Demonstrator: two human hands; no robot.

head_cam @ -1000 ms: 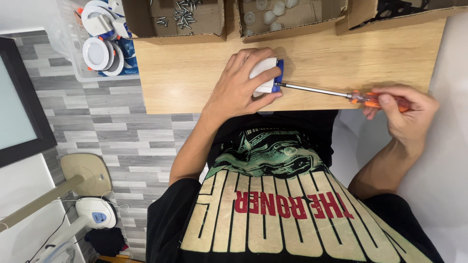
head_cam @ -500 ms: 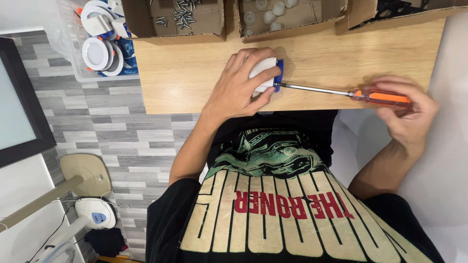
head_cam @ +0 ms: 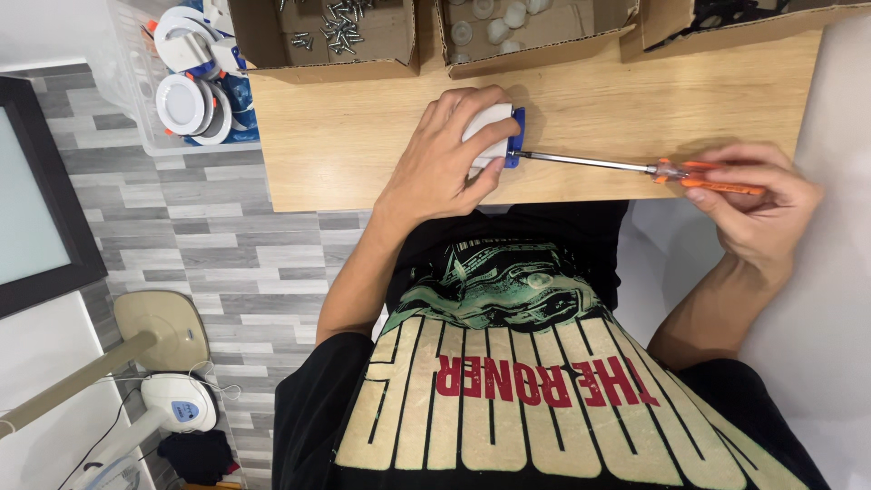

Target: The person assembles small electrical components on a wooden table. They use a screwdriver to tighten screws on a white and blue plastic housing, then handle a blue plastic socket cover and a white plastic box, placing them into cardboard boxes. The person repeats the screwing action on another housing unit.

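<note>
**Screwdriver set into a small white part on the bench**

Head view: The left hand (head_cam: 445, 159) is cupped and closed over a small white rounded plastic part (head_cam: 485, 127) with a blue piece (head_cam: 516, 136) at its side, pinning it to the pale wooden tabletop (head_cam: 345, 154). The right hand (head_cam: 753, 195) is curled around the orange handle of a long screwdriver (head_cam: 626, 166); its thin steel shaft runs straight from those fingers to the blue piece, tip touching it. This looks like the driving stage of a screw; the move in hand calls for keeping the shaft in line and the part held firm.

Beyond the left hand stand open cardboard boxes: one with loose metal screws (head_cam: 340, 27), one with small white caps (head_cam: 494, 27). Further out from the left hand, a clear bin (head_cam: 127, 100) holds round white fittings.
</note>
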